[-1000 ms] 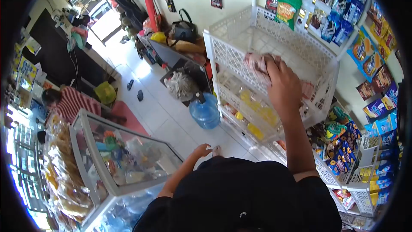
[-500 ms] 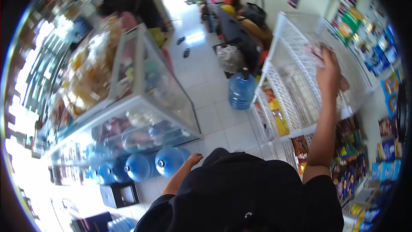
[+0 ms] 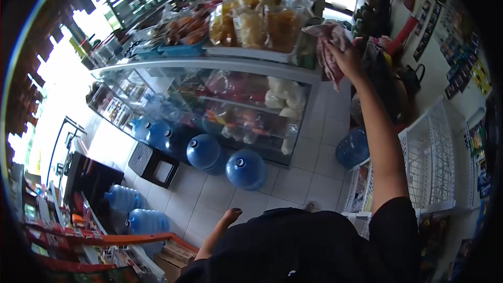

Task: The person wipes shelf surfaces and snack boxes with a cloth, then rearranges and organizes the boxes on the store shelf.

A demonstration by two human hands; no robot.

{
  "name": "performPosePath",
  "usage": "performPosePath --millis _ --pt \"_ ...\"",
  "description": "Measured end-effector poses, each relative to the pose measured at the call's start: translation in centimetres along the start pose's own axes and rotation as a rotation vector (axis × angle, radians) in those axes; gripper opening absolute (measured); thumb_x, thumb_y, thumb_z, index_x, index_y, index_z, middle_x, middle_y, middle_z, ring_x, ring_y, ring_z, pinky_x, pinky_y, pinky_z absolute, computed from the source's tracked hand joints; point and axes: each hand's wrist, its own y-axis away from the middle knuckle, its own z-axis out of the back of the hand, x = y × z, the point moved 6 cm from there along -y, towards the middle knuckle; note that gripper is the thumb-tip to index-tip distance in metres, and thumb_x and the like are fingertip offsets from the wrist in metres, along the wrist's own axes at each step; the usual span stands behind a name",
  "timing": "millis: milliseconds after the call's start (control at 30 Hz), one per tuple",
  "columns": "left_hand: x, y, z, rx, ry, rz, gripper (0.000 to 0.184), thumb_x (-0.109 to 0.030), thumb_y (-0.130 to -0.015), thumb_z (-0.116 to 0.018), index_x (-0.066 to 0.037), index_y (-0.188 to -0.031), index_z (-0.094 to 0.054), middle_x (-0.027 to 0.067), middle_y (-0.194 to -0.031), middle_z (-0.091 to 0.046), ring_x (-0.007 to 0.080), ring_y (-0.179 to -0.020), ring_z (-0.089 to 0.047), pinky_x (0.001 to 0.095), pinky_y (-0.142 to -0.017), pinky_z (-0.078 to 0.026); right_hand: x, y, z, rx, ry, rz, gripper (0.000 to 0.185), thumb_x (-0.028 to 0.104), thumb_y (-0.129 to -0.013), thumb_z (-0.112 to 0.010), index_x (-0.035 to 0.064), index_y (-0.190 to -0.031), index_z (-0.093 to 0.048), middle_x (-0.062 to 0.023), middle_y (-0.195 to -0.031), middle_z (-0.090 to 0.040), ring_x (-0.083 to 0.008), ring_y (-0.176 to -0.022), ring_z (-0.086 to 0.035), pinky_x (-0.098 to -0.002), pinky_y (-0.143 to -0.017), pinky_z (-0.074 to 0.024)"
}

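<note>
A crumpled pink patterned cloth [image 3: 330,68] hangs from my right hand [image 3: 345,58], whose fingers are closed on it. That arm reaches forward, with the cloth beside the far right end of the glass display case [image 3: 204,67]. Low by my body is my left hand [image 3: 229,216], small in view, its fingers loosely curled with nothing visible in them. The nearest thing ahead of it is a blue water jug [image 3: 246,170] standing on the floor.
Bagged snacks [image 3: 251,26] stand on top of the case. More blue jugs [image 3: 203,152] and a black stool [image 3: 153,164] line its front. To my right is a white wire rack [image 3: 427,157]; an orange-red bar [image 3: 136,239] crosses at lower left.
The view has swung left, toward the display case. My right hand has moved with the cloth from the white wire rack to the end of the case. My left hand stays low.
</note>
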Motion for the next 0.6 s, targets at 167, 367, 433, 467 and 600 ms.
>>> performPosePath --millis 167,367,433,467,600 --pt "10.9 8.8 0.9 -0.221 0.219 0.225 0.038 -0.034 -0.082 -0.054 -0.005 -0.106 -0.060 0.0163 -0.097 -0.063 0.0280 -0.090 -0.060 0.0350 -0.076 -0.046 2.0 -0.1 -8.6 0.371 0.584 -0.055 0.042 0.031 -0.082 -0.054 -0.0021 -0.108 -0.052 -0.0279 -0.101 -0.056 -0.0374 -0.099 -0.053 -0.0399 -0.082 -0.0427" --pt "27.6 16.2 -3.9 -0.271 0.376 0.368 0.033 -0.029 -0.081 -0.058 -0.005 -0.103 -0.062 0.0122 -0.091 -0.065 0.0214 -0.083 -0.061 0.0307 -0.071 -0.048 10.4 8.4 -8.9 -0.054 0.611 0.078 0.033 0.022 -0.080 -0.054 0.0056 -0.109 -0.051 -0.0198 -0.107 -0.053 -0.0354 -0.100 -0.051 -0.0446 -0.091 -0.0362" --pt "31.7 17.8 -5.7 -0.287 0.415 0.386 0.031 -0.028 -0.081 -0.059 -0.005 -0.102 -0.063 0.0108 -0.090 -0.065 0.0196 -0.082 -0.061 0.0296 -0.071 -0.048 10.6 12.3 -12.1 -0.035 0.830 0.444 0.037 0.021 -0.083 -0.051 0.0065 -0.117 -0.047 -0.0187 -0.111 -0.050 -0.0354 -0.105 -0.046 -0.0440 -0.097 -0.0301" --pt "33.2 18.4 -6.2 -0.300 0.440 0.394 0.030 -0.027 -0.081 -0.060 -0.005 -0.102 -0.063 0.0101 -0.089 -0.065 0.0187 -0.081 -0.061 0.0290 -0.070 -0.048 7.5 14.1 -14.3 0.150 0.896 0.369 0.040 0.021 -0.083 -0.050 0.0074 -0.120 -0.045 -0.0182 -0.114 -0.048 -0.0355 -0.110 -0.042 -0.0441 -0.099 -0.0275" --pt "35.5 19.1 -6.2 -0.419 0.591 0.383 0.028 -0.024 -0.080 -0.063 -0.005 -0.100 -0.064 0.0074 -0.087 -0.065 0.0152 -0.079 -0.061 0.0267 -0.069 -0.048 0.4 12.8 -20.2 0.399 0.530 0.134 0.046 0.022 -0.084 -0.047 0.0093 -0.128 -0.040 -0.0154 -0.121 -0.045 -0.0350 -0.119 -0.035 -0.0426 -0.104 -0.0215"
